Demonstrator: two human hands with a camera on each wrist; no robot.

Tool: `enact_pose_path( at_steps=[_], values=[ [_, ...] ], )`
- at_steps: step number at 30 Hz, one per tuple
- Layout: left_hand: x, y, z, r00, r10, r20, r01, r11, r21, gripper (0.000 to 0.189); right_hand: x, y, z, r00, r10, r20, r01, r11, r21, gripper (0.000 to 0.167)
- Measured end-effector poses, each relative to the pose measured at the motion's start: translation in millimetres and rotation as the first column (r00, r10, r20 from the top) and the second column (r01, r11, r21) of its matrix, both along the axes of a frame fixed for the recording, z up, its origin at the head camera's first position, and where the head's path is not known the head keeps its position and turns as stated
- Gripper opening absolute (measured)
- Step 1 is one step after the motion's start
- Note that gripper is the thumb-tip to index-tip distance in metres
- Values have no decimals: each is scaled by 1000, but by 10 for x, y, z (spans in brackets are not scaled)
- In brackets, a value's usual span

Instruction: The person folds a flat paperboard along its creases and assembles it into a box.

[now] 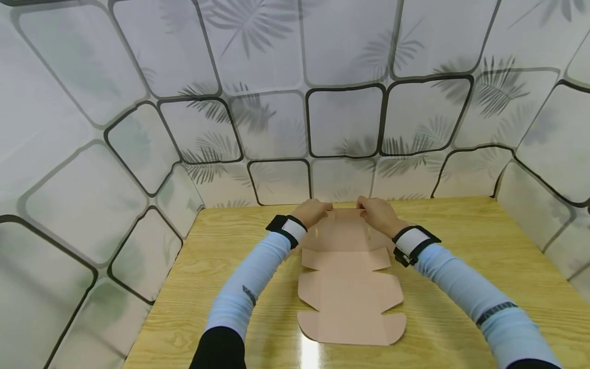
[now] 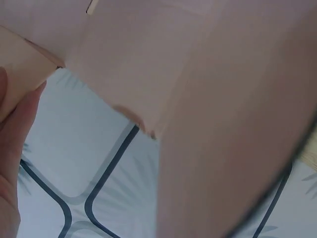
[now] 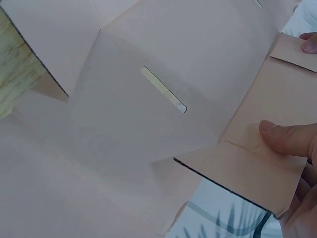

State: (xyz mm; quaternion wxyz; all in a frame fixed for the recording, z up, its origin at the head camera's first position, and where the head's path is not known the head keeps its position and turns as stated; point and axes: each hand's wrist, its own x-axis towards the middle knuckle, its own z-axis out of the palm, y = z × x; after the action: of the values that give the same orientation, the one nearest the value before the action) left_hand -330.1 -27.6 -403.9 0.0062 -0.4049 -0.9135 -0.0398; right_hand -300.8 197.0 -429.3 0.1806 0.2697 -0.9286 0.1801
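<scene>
A flat, unfolded cardboard box (image 1: 352,292) with side flaps lies lengthwise before me, its far end raised. My left hand (image 1: 313,211) grips the left part of that far edge; in the left wrist view its fingers (image 2: 20,124) hold a small folded flap (image 2: 27,64). Opposite it, my right hand (image 1: 380,214) pinches the right part of the edge. The right wrist view shows the right thumb (image 3: 287,139) on the inner face of the end panel, the other fingers behind it. A narrow slot (image 3: 164,89) is cut through the cardboard nearby.
The box lies on a light wood-grain table (image 1: 230,266). Behind the table and along both sides hangs a pale curtain (image 1: 345,123) with dark rounded outlines and leaf prints. Both wrists wear black straps (image 1: 417,245).
</scene>
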Motion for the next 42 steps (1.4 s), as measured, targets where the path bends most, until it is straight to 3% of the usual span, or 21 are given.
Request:
enact_pose_path(
  at_steps=[24, 42],
  values=[
    [44, 81, -43, 987, 118, -106, -109, 990, 85, 21, -10, -85, 70, 999, -43, 19, 42, 997, 69, 15],
    [45, 86, -65, 990, 100, -100, -91, 991, 95, 18, -40, -251, 57, 1000, -2, -2, 2, 996, 85, 16]
  ],
)
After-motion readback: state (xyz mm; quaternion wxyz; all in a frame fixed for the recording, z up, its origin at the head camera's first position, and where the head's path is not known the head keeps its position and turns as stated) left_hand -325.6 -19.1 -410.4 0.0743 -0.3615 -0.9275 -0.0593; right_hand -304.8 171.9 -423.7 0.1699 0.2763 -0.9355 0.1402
